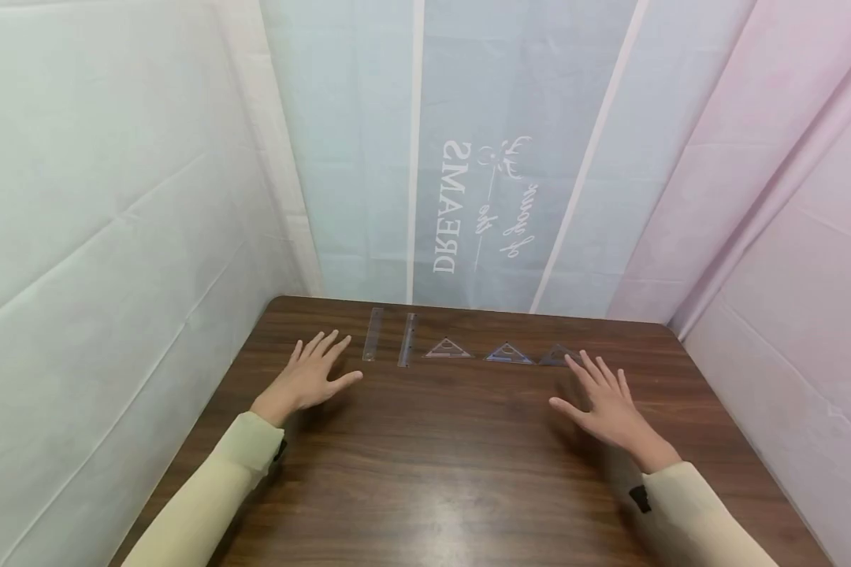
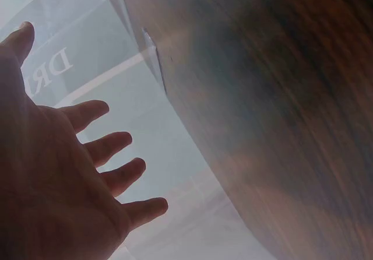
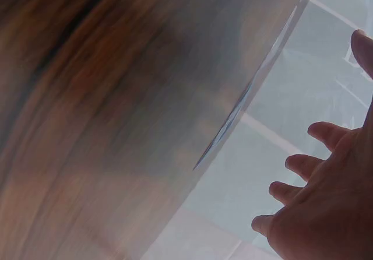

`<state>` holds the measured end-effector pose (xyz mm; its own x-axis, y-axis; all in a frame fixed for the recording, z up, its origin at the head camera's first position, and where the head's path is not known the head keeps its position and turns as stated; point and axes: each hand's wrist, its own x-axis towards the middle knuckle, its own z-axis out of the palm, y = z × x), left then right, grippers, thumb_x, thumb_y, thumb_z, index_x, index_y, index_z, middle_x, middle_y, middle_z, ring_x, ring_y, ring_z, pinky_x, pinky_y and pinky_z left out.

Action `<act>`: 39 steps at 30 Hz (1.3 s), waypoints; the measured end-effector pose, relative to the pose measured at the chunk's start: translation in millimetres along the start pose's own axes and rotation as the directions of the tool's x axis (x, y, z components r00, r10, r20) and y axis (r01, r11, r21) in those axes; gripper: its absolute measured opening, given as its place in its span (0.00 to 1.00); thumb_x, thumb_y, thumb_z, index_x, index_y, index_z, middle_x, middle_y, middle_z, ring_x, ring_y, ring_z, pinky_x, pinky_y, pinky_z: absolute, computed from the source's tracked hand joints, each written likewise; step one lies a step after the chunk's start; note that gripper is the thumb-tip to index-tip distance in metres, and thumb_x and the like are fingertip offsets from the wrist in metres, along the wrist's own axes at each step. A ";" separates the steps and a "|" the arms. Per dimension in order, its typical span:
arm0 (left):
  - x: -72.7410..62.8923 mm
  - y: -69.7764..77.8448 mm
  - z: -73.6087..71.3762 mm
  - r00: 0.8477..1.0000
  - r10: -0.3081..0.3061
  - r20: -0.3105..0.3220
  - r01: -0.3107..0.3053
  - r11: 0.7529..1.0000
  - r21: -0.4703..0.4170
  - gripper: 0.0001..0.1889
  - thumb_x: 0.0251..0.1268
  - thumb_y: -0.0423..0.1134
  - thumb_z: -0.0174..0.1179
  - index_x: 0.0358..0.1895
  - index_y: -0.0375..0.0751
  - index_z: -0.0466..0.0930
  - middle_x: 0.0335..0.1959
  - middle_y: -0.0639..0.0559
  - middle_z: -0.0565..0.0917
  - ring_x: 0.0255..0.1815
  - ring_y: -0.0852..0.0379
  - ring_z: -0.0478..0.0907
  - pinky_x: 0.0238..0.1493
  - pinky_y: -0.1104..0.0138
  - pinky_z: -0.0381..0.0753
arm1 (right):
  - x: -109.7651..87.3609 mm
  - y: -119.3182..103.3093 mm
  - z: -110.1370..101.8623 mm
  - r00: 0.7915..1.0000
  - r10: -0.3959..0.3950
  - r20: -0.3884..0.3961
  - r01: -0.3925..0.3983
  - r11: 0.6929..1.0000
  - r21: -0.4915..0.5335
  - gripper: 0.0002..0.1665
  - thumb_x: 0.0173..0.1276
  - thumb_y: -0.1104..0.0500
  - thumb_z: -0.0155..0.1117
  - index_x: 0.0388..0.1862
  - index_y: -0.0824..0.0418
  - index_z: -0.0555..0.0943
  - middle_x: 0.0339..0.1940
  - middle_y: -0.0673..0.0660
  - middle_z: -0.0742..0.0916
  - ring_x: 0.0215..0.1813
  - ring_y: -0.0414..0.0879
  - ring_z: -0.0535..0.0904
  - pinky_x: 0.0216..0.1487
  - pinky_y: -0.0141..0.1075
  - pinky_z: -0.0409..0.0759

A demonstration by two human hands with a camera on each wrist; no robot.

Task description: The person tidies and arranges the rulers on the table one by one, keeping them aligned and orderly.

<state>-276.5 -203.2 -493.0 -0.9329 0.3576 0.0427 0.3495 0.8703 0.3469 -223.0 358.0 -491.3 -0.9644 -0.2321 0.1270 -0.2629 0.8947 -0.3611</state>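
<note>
Both hands hover over the dark wood table with fingers spread and nothing in them. My left hand [image 1: 310, 378] is at the left, its thumb pointing toward a clear ruler [image 1: 372, 335]. A second clear ruler [image 1: 407, 340] stands just right of the first, both lengthwise away from me. Further right lie three set squares in a row: a clear one [image 1: 448, 354], a blue-tinted one [image 1: 508, 358], and a darker bluish one [image 1: 555, 356]. The right hand [image 1: 604, 402] is nearest to this last one, and its fingertips overlap the set square's right end in the head view.
The brown wood table [image 1: 425, 465] has its far edge just behind the rulers. A pale blue cloth with white lettering [image 1: 454, 206] hangs behind it. White sheets [image 1: 113, 236] wall in the left and right sides.
</note>
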 end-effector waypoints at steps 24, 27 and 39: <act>37.7 6.2 -11.2 0.997 -0.007 0.079 0.011 0.999 -0.040 0.51 0.76 0.77 0.47 0.89 0.48 0.50 0.89 0.38 0.49 0.89 0.34 0.42 0.83 0.34 0.33 | 48.6 -49.6 19.2 0.993 -0.098 0.063 0.096 0.995 0.024 0.57 0.74 0.29 0.66 0.91 0.50 0.55 0.90 0.64 0.54 0.89 0.69 0.44 0.81 0.73 0.36; 41.6 5.3 -12.6 0.996 -0.012 0.086 0.015 0.999 -0.045 0.50 0.77 0.77 0.46 0.89 0.49 0.49 0.89 0.39 0.49 0.89 0.34 0.42 0.84 0.35 0.33 | 53.9 -56.4 21.2 0.991 -0.106 0.078 0.105 0.994 0.025 0.58 0.74 0.28 0.66 0.91 0.50 0.55 0.91 0.63 0.54 0.89 0.67 0.44 0.82 0.72 0.35; 58.7 -0.7 -12.1 0.995 -0.017 0.103 0.020 0.999 -0.031 0.49 0.78 0.76 0.45 0.90 0.49 0.48 0.89 0.38 0.50 0.89 0.34 0.43 0.84 0.35 0.34 | 74.5 -80.4 28.9 0.981 -0.149 0.124 0.143 0.988 0.057 0.58 0.74 0.26 0.63 0.91 0.50 0.54 0.91 0.59 0.52 0.90 0.64 0.43 0.83 0.69 0.34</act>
<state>-332.6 -186.9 -479.4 -0.9248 0.3757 -0.0599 0.3276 0.8664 0.3768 -274.6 257.7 -479.5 -0.9106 -0.4084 0.0643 -0.3995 0.8292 -0.3911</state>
